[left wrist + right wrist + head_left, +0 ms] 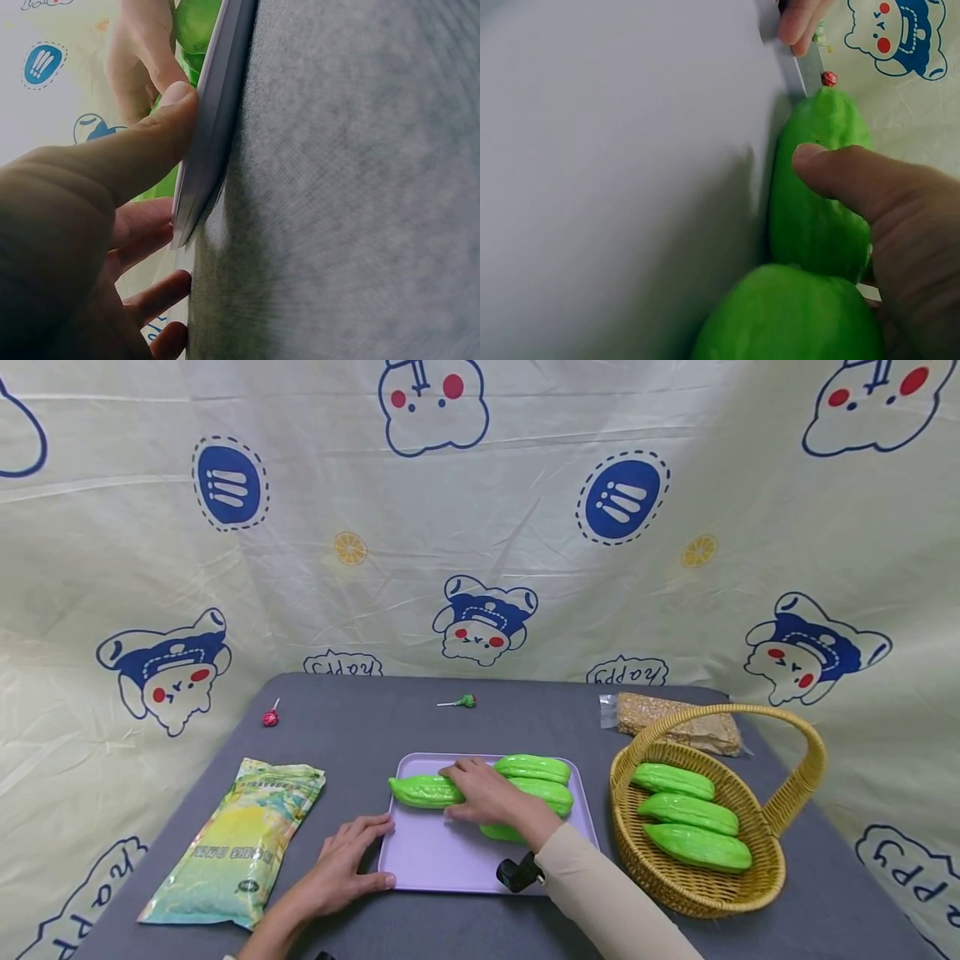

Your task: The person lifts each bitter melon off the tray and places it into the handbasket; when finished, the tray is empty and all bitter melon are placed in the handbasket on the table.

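On a lilac tray (435,860) lie several bright green bitter melons (532,768). My right hand (487,789) reaches over them and grips the leftmost bitter melon (420,792), which rests along the tray's far left side. In the right wrist view the thumb lies on that melon (817,195), with another melon (787,322) just below it. At the tray's left edge is my left hand (345,868), its fingers fairly straight. Its thumb and fingertips touch the tray rim (214,120) in the left wrist view, without curling round it.
A wicker basket (637,860) with three bitter melons stands right of the tray. Behind it lies a bag of grain (675,718). A yellow-green plastic bag (232,852) lies at left. Red (271,717) and green (468,701) lollipops lie farther back.
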{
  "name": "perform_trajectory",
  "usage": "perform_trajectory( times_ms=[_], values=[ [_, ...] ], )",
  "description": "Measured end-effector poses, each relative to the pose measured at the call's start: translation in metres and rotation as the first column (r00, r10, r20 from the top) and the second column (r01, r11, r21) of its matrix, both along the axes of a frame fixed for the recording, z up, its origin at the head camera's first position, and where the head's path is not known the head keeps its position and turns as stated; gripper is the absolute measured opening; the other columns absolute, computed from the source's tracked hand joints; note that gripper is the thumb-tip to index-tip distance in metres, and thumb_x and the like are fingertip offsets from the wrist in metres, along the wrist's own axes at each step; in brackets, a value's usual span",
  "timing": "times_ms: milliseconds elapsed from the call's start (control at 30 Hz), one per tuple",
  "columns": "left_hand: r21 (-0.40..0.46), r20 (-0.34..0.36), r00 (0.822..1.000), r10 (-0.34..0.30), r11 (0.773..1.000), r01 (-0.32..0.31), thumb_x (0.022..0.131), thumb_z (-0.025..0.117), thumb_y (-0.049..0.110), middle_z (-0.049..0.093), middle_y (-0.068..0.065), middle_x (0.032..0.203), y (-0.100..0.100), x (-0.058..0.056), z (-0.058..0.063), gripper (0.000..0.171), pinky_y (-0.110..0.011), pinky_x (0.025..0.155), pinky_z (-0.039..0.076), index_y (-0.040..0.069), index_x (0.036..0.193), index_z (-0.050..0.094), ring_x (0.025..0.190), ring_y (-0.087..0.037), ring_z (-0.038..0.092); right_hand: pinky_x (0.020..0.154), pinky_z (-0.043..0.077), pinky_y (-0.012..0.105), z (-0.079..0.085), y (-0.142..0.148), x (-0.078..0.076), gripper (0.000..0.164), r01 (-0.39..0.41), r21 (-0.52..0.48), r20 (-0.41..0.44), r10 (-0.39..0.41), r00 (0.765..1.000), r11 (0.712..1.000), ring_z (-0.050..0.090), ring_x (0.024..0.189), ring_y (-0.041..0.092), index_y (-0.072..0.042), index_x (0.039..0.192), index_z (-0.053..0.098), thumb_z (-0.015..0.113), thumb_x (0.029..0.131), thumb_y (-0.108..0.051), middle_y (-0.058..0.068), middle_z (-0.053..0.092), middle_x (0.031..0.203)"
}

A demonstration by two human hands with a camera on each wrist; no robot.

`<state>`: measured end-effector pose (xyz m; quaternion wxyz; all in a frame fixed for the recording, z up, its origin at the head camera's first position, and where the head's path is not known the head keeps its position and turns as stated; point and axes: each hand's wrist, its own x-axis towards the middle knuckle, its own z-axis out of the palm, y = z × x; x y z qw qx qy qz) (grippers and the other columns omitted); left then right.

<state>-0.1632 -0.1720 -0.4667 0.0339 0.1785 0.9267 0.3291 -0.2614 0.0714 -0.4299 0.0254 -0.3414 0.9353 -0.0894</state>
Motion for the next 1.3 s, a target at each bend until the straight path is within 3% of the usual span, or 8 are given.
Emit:
perform_trajectory(
  times_ms=[433,700,1033,1300],
  values=[
    [0.000,-0.012,1.000,-0.003,1.000,0.003,0.076,0.073,0.045,0.046,-0.006,0.141,0.002,0.000,-0.001,0.069,-0.040,0.087,0.029,0.011,0.132,0.053,0.122,-0.028,0.042,0.088,0.042,0.032,-0.003,-0.003,-0.001,0.067,0.031,0.002,-0.080,-0.031,0.996,1.000,0.047,0.102,0.018,-0.008,0.136,0.049,0.072,0.080,-0.038,0.006,0.053,0.115],
    [0.000,-0.023,1.000,-0.013,1.000,0.013,0.076,0.073,0.046,0.046,-0.006,0.141,0.001,0.000,-0.001,0.069,-0.040,0.087,0.030,0.011,0.132,0.052,0.121,-0.029,0.042,0.095,0.044,0.038,0.003,0.002,0.004,0.059,0.000,-0.075,-0.095,-0.007,0.995,0.997,0.053,0.110,0.023,-0.010,0.134,0.048,0.070,0.084,-0.032,0.008,0.058,0.119],
    [0.006,-0.037,0.999,-0.006,1.000,0.006,0.076,0.074,0.045,0.048,-0.006,0.140,0.000,0.001,-0.003,0.068,-0.037,0.085,0.029,0.011,0.131,0.053,0.119,-0.027,0.043,0.091,0.044,0.038,0.015,0.018,0.025,0.050,-0.026,-0.179,-0.154,-0.002,0.988,0.983,0.051,0.108,0.021,-0.014,0.128,0.054,0.069,0.084,-0.031,0.005,0.061,0.122],
    [0.007,-0.016,1.000,0.003,1.000,-0.003,0.076,0.074,0.044,0.047,-0.006,0.141,-0.001,0.000,-0.003,0.068,-0.038,0.086,0.029,0.011,0.132,0.053,0.120,-0.026,0.042,0.087,0.045,0.036,0.027,0.038,0.046,0.049,-0.067,-0.240,-0.236,0.009,0.972,0.968,0.053,0.104,0.019,-0.012,0.125,0.057,0.071,0.081,-0.030,0.004,0.063,0.113]
  ],
)
